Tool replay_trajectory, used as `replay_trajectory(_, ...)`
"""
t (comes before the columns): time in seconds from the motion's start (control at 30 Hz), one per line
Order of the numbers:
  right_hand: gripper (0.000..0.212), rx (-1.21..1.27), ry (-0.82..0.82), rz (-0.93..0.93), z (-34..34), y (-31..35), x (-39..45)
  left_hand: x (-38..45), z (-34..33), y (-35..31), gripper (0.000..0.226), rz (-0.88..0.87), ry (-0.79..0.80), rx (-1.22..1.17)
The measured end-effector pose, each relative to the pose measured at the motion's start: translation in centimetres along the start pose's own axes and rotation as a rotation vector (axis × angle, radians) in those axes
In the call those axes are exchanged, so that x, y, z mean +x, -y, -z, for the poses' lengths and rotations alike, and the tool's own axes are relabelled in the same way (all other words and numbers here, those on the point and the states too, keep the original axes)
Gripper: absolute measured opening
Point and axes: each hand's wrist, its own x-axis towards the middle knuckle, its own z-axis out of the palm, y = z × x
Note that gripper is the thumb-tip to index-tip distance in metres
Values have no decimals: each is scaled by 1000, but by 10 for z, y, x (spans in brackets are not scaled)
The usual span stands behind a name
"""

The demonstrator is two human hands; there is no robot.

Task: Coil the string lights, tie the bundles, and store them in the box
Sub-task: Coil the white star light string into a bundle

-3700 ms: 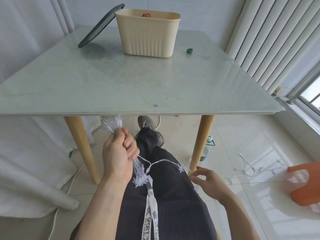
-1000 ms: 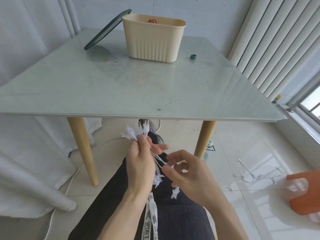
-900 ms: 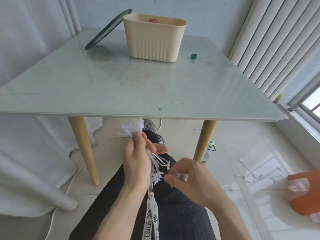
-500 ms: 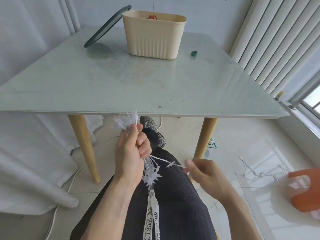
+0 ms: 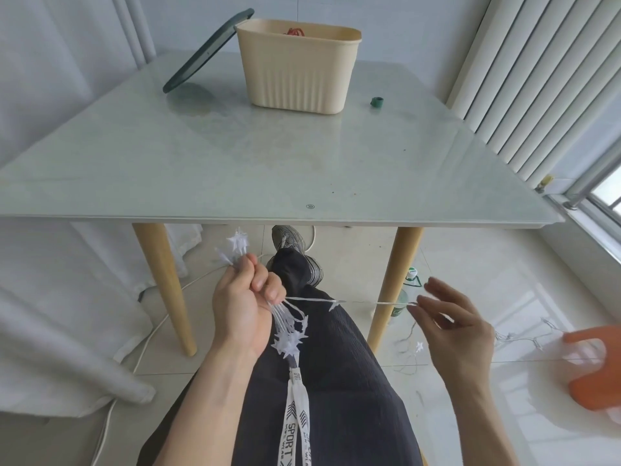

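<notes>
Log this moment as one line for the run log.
phase: coiling | left hand: grips string lights | right hand: pinches strand | box: open on table

At lower centre, the left hand (image 5: 245, 307) grips a bundle of star-shaped string lights (image 5: 289, 334). One strand runs taut rightward to the right hand (image 5: 450, 324), pinched at its fingertips. On the table (image 5: 235, 169) at upper centre stands a beige box (image 5: 297, 67), a dark lid (image 5: 206, 50) leaning against it.
</notes>
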Motion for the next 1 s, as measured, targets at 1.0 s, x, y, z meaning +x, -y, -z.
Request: replay_trajectory(1.0, 11, -241, 437, -216, -31, -19, -22, 8, 11, -9, 31, -7, -19, 40)
